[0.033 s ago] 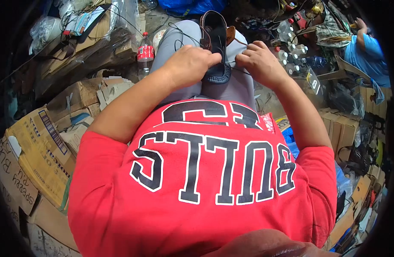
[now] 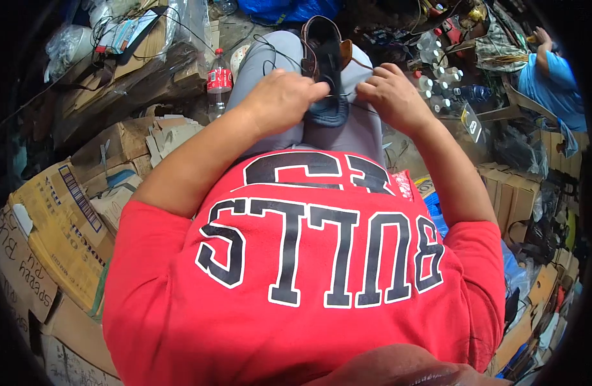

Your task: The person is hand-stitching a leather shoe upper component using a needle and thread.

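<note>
The dark, slip-on-shaped shoe with brown leather trim lies across the light grey trouser legs at 12 o'clock, its rounded toe towards the wearer. The left hand, just left of 12 o'clock, reaches over the shoe's edge, its fingers curled closed with thumb and forefinger pinching a thin thread. That thread crosses the shoe to the right hand between 1 and 2 o'clock, whose fingers are bent and pinched together on it. A dark thread loop lies on the left knee.

Writing shows in several places: large black capitals outlined in white run upside down across the red cloth shirt; at 11 o'clock a clear plastic bottle with a red cap wears a red label with pale lettering; at 9 o'clock a flattened yellow carton bears print and a blue-edged panel; just below, a brown cardboard box carries black handwritten capitals
</note>
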The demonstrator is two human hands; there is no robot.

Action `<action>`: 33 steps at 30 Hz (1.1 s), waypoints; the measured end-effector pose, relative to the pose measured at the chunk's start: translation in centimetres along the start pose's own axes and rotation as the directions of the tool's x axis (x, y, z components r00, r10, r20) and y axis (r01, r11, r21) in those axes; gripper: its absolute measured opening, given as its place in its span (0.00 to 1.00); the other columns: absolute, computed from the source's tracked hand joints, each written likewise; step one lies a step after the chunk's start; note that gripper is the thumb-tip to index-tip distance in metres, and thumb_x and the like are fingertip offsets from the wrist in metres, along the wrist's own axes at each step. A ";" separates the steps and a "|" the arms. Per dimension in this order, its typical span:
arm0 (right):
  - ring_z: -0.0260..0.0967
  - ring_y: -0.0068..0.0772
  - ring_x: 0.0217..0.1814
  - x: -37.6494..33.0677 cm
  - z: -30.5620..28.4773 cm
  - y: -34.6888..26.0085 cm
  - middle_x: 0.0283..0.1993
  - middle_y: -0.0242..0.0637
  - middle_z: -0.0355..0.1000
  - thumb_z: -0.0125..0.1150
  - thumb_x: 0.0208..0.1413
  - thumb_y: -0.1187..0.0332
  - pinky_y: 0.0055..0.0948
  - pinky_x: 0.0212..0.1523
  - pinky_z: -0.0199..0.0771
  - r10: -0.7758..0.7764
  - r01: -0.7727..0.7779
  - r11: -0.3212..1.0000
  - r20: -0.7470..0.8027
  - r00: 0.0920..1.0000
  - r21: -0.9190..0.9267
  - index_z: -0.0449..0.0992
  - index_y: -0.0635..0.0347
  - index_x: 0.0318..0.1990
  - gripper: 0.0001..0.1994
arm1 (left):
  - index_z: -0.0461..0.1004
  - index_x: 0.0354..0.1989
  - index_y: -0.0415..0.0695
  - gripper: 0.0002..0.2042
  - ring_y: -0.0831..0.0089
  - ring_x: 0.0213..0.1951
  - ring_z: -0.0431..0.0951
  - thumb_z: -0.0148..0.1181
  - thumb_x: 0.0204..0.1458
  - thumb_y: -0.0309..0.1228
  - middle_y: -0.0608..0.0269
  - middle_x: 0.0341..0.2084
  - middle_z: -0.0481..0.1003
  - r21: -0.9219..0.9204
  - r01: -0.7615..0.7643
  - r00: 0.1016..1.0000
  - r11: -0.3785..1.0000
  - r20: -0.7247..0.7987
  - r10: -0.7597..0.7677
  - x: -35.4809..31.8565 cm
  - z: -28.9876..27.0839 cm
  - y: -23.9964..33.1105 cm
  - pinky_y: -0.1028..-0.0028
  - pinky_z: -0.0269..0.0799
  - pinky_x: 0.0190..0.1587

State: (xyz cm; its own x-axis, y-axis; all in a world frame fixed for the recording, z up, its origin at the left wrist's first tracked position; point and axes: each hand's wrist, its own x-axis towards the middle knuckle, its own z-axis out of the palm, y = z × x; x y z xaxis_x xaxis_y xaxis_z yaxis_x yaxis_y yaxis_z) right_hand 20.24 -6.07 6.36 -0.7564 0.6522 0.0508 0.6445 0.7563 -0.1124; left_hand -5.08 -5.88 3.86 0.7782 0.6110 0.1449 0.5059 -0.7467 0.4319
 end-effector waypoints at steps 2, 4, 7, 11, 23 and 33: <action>0.66 0.36 0.41 -2.5 0.7 2.0 0.29 0.32 0.70 0.57 0.44 0.71 0.35 0.49 0.60 0.075 -0.073 0.995 0.022 0.997 -0.063 0.69 0.53 0.30 0.04 | 0.68 0.35 0.42 0.08 0.56 0.34 0.74 0.49 0.45 0.23 0.53 0.27 0.74 0.117 0.057 0.998 0.992 -0.007 -0.056 -2.8 -0.8 -1.0 0.63 0.68 0.35; 0.68 0.37 0.40 -6.3 1.1 4.6 0.30 0.33 0.71 0.57 0.46 0.70 0.34 0.46 0.62 0.261 -0.259 0.962 0.007 0.965 -0.091 0.70 0.54 0.30 0.04 | 0.70 0.33 0.42 0.05 0.65 0.30 0.75 0.51 0.47 0.22 0.59 0.25 0.74 0.094 0.145 0.987 0.985 -0.082 -0.137 -6.4 -2.4 -2.3 0.69 0.68 0.33; 0.69 0.25 0.34 -9.2 0.7 5.7 0.30 0.31 0.74 0.60 0.51 0.66 0.24 0.37 0.66 0.691 -0.569 0.581 0.017 0.723 0.582 0.77 0.58 0.33 0.06 | 0.73 0.30 0.41 0.01 0.79 0.25 0.71 0.56 0.49 0.23 0.64 0.21 0.72 -0.495 0.348 0.867 0.796 -0.152 -0.474 -9.0 -4.3 -3.3 0.76 0.66 0.29; 0.68 0.22 0.37 -5.3 -1.4 5.6 0.33 0.31 0.73 0.60 0.53 0.67 0.22 0.43 0.66 0.774 -0.264 0.121 0.075 0.629 0.957 0.76 0.66 0.38 0.10 | 0.74 0.30 0.38 0.03 0.82 0.30 0.70 0.57 0.52 0.25 0.68 0.25 0.72 -0.757 0.163 0.909 0.632 -0.133 -0.394 -4.2 -8.0 -0.6 0.80 0.65 0.35; 0.57 0.18 0.31 -3.3 -2.0 -1.4 0.27 0.26 0.60 0.61 0.53 0.61 0.21 0.31 0.59 0.300 -0.408 0.411 0.301 0.905 0.816 0.68 0.63 0.26 0.15 | 0.71 0.38 0.41 0.08 0.82 0.29 0.68 0.44 0.54 0.22 0.67 0.33 0.72 -0.801 0.108 0.935 0.588 -0.119 -0.334 -6.5 -4.9 -1.6 0.81 0.65 0.32; 0.73 0.47 0.37 -34.3 1.5 11.2 0.32 0.48 0.75 0.63 0.45 0.57 0.41 0.38 0.70 0.973 -0.967 0.141 0.212 0.096 -0.211 0.78 0.60 0.34 0.15 | 0.79 0.33 0.42 0.11 0.75 0.28 0.74 0.53 0.54 0.34 0.63 0.24 0.77 -0.206 0.658 -0.033 0.724 -0.969 -0.245 -25.1 -25.3 -10.7 0.75 0.70 0.34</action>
State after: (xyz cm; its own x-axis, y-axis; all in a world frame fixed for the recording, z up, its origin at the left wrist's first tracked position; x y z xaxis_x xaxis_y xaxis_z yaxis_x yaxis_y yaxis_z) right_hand 53.24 -20.07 1.92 0.5307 0.7869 -0.3148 0.8462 -0.5128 0.1447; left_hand -39.49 -6.57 18.10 -0.5100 0.4179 0.7519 0.8021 -0.0846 0.5911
